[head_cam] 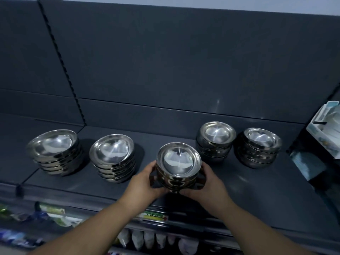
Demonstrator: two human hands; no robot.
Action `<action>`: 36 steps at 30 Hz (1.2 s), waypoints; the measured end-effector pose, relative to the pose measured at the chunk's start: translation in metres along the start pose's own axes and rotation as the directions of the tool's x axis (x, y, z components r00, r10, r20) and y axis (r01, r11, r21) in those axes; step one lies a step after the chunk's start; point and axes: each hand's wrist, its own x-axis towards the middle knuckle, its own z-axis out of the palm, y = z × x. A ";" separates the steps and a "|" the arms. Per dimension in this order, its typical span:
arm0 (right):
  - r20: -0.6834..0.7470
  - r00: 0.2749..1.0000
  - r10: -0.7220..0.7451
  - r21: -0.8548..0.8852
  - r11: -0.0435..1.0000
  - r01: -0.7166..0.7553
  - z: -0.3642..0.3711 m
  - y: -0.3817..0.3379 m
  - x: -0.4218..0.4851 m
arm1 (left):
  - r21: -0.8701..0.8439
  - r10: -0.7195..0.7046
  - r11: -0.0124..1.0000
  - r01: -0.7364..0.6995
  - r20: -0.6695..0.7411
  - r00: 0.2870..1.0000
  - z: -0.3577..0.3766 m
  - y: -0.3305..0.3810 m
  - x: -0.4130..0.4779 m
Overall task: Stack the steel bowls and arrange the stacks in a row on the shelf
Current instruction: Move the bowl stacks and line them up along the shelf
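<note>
Both hands' grip clasps middle bowl stack (178,166): left hand (145,183), right hand (206,184) | shelf (257,190) | shelf-edge label (153,216) unreadable

Five shiny bowl stacks (178,166) along shelf (257,190)

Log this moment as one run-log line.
left hand: grip on middle stack | right hand: grip on same stack | four other stacks standing on shelf | row: gap in middle unfilled
</note>
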 end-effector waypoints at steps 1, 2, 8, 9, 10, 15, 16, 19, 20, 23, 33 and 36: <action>-0.006 1.000 0.006 -0.004 1.000 -0.006 0.005 -0.002 0.000 | -0.002 0.002 1.000 -0.002 0.005 1.000 -0.003 -0.003 0.000; -0.018 1.000 0.012 -0.010 1.000 -0.012 0.009 -0.003 0.000 | -0.006 0.000 1.000 0.000 0.012 1.000 -0.006 -0.007 0.000; -0.066 0.997 0.036 -0.041 0.998 -0.039 0.024 -0.006 0.001 | -0.005 0.009 1.000 -0.009 0.054 0.999 -0.015 -0.011 0.004; -0.064 0.997 0.035 -0.044 0.998 -0.038 0.024 -0.007 0.002 | -0.005 0.009 1.000 -0.009 0.060 0.998 -0.015 -0.010 0.005; -0.058 0.998 0.034 -0.046 0.998 -0.037 0.023 -0.007 0.002 | 0.000 0.008 1.000 -0.008 0.063 0.998 -0.016 -0.009 0.005; -0.040 0.999 -0.008 -0.062 0.998 0.006 0.015 -0.012 0.008 | 0.040 0.018 0.999 -0.021 0.065 0.998 -0.024 -0.003 0.007; -0.035 0.999 -0.014 -0.070 0.997 0.012 0.014 -0.013 0.009 | 0.044 0.016 0.999 -0.019 0.070 0.997 -0.026 -0.003 0.009; -0.021 1.000 -0.023 -0.074 0.997 0.021 0.012 -0.014 0.013 | 0.085 0.022 0.996 -0.027 0.062 0.998 -0.027 -0.001 0.013; -0.017 1.000 -0.024 -0.072 0.997 0.022 0.012 -0.013 0.014 | 0.098 0.025 0.995 -0.030 0.056 0.998 -0.027 0.000 0.013; -0.024 0.999 -0.024 -0.060 0.998 0.022 0.012 -0.011 0.015 | 0.112 0.041 0.993 -0.045 0.034 0.999 -0.027 0.002 0.012; -0.019 0.999 -0.034 -0.081 0.996 0.032 0.010 -0.012 0.012 | 0.111 0.063 0.992 -0.067 0.032 0.997 -0.027 0.006 0.007; -0.011 0.999 -0.030 -0.072 0.997 0.029 0.008 -0.012 0.012 | 0.086 0.065 0.994 -0.068 0.030 0.997 -0.028 0.009 0.006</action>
